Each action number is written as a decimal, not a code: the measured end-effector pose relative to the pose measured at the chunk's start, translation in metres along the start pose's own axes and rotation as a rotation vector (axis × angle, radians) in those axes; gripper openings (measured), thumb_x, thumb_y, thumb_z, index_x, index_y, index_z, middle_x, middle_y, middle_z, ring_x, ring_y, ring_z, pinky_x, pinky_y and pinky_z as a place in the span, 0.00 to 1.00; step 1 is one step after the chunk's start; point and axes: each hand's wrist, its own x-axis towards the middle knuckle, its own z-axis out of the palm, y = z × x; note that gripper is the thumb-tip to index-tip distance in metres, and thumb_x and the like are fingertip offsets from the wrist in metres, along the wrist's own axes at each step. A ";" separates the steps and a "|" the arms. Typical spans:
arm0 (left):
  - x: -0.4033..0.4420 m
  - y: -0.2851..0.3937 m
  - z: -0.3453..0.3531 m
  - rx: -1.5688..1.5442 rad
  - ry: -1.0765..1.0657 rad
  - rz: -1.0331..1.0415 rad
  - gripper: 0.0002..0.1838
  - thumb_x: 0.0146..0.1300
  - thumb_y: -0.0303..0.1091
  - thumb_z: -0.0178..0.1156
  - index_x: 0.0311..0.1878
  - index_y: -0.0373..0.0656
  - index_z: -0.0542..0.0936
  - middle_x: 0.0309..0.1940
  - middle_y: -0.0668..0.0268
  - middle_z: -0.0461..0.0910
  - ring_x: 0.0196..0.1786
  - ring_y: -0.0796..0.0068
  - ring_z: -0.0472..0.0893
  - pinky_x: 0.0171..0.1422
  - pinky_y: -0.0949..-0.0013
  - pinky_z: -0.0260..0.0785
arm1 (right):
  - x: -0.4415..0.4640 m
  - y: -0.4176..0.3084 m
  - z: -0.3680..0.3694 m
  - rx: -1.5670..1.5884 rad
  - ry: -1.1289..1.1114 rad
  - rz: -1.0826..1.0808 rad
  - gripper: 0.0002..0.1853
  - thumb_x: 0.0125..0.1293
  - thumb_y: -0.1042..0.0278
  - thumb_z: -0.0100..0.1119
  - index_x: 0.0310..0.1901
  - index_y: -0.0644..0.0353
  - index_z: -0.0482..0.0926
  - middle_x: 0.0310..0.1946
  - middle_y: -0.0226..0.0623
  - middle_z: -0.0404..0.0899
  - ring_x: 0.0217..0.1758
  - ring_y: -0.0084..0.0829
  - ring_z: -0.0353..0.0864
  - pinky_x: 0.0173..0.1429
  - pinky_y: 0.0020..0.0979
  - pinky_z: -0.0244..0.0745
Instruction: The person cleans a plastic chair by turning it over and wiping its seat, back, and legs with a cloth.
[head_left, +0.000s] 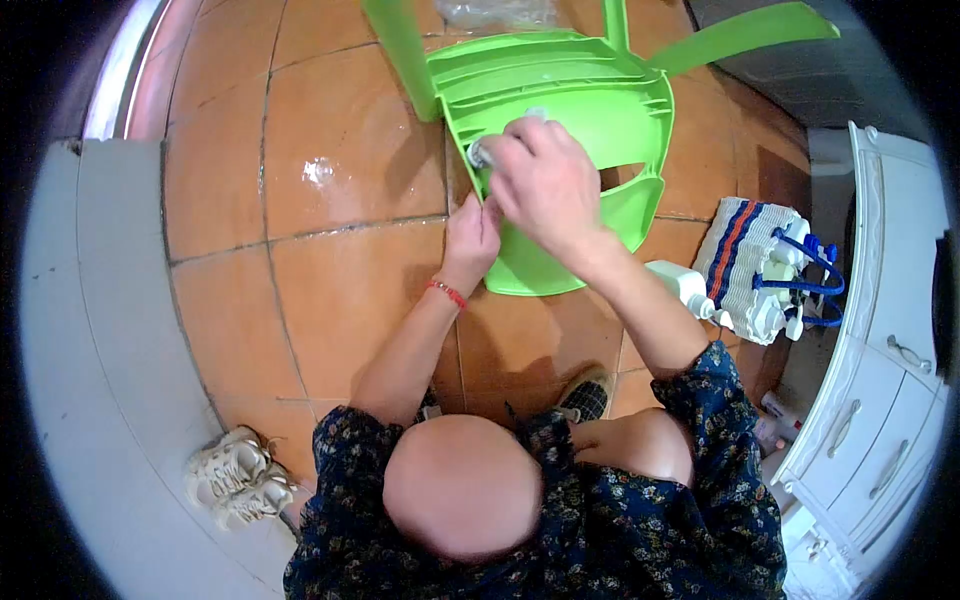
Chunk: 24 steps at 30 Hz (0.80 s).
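A bright green plastic chair (595,120) lies tipped over on the tiled floor, its ribbed underside facing me and its legs pointing away. My left hand (472,238), with a red bracelet at the wrist, grips the chair's near left edge. Inside that same edge, my right hand (548,185) is closed and pressed against the chair's underside. A bit of whitish cloth (478,153) sticks out from under its fingers, and most of it is hidden by the hand. Both hands are close together.
To the right are a white bottle (682,286), a striped woven bag (740,262) with blue handles, and a white cabinet (835,430). A pair of sneakers (235,475) sits at lower left. Clear plastic (495,12) lies beyond the chair. The floor tiles (340,175) look wet at left.
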 end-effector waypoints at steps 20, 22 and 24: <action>0.000 -0.006 0.001 0.050 -0.225 -0.133 0.28 0.55 0.40 0.67 0.57 0.39 0.72 0.45 0.48 0.81 0.50 0.49 0.80 0.55 0.57 0.72 | 0.000 0.004 0.001 -0.047 -0.114 -0.026 0.21 0.50 0.75 0.60 0.49 0.51 0.78 0.38 0.36 0.73 0.39 0.38 0.76 0.38 0.37 0.76; 0.001 -0.014 0.000 0.132 -0.222 -0.143 0.28 0.55 0.39 0.67 0.58 0.39 0.71 0.45 0.48 0.81 0.50 0.49 0.80 0.55 0.57 0.72 | -0.012 -0.005 0.003 -0.134 -0.113 -0.021 0.21 0.50 0.75 0.60 0.49 0.51 0.78 0.38 0.36 0.74 0.39 0.37 0.76 0.38 0.36 0.76; -0.002 -0.031 0.010 -0.032 -0.180 -0.143 0.27 0.56 0.38 0.66 0.58 0.40 0.71 0.44 0.48 0.81 0.49 0.48 0.80 0.53 0.56 0.73 | -0.034 -0.015 0.005 -0.207 -0.133 0.002 0.19 0.51 0.73 0.61 0.48 0.51 0.80 0.37 0.36 0.74 0.38 0.36 0.76 0.36 0.34 0.75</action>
